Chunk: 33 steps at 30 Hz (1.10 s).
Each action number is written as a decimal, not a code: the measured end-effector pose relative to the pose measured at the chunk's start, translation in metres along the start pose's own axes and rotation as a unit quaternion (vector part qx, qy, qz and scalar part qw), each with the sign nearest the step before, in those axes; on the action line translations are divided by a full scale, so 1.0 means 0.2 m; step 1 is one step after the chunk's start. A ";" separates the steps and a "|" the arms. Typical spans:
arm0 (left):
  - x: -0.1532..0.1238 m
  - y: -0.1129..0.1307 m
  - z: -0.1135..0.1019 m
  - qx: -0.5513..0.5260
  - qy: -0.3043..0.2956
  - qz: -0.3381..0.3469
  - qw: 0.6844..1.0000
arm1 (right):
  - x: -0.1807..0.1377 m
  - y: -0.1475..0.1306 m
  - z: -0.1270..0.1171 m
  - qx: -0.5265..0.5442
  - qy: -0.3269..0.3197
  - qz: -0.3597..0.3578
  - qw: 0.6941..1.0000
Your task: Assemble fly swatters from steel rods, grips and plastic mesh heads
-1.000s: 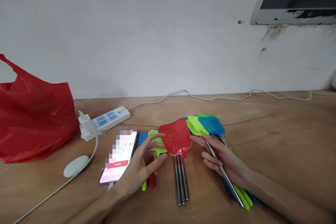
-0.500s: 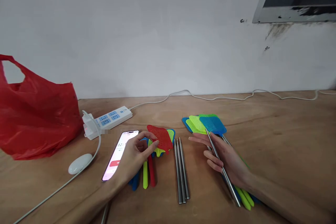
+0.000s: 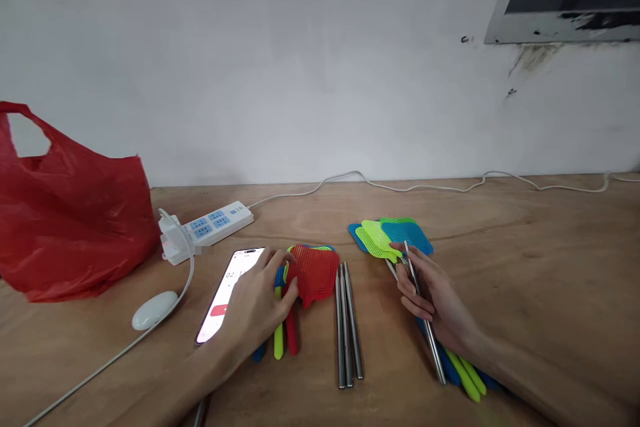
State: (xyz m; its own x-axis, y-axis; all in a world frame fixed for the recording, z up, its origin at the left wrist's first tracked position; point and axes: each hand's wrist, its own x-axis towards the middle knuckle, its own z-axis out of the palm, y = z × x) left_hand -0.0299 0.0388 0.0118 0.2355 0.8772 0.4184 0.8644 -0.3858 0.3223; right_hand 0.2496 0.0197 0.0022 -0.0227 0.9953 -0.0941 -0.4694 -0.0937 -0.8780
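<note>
My left hand (image 3: 263,290) is over the left pile of fly swatter parts, fingers curled and thumb apart, close to the edge of a red mesh swatter head (image 3: 315,272). That head lies on green and blue ones. Below the hand, a green handle (image 3: 279,333) and a red handle (image 3: 292,333) stick out beside a partly hidden blue one. My right hand (image 3: 433,293) is closed around a slim metal rod (image 3: 431,340), tilted with its thin end up. Beneath it lie blue and green swatters (image 3: 380,240). Several metal rods (image 3: 345,340) lie between the hands.
A lit phone (image 3: 230,293) lies partly under my left wrist. Further left are a white power strip (image 3: 215,227), a white mouse-like object (image 3: 155,310) with a cable (image 3: 100,373) running past, and a red plastic bag (image 3: 75,213). A thin cord (image 3: 415,187) runs along the wall.
The red swatter head has come down flatter and a little to the right, and my left fingers have parted from their pinch on it. My right fingers have closed further around the rod.
</note>
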 end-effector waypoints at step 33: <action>-0.05 0.04 0.03 -0.095 -0.061 0.080 0.990 | 0.04 -0.06 -0.13 0.276 -0.322 0.239 0.873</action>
State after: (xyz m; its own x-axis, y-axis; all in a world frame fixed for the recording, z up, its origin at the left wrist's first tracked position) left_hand -0.0228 0.0277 0.0051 0.4237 0.8244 0.3754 0.7161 -0.5586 0.4186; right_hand 0.2779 0.0291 0.0008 -0.7414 0.6691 0.0513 -0.6201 -0.6539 -0.4335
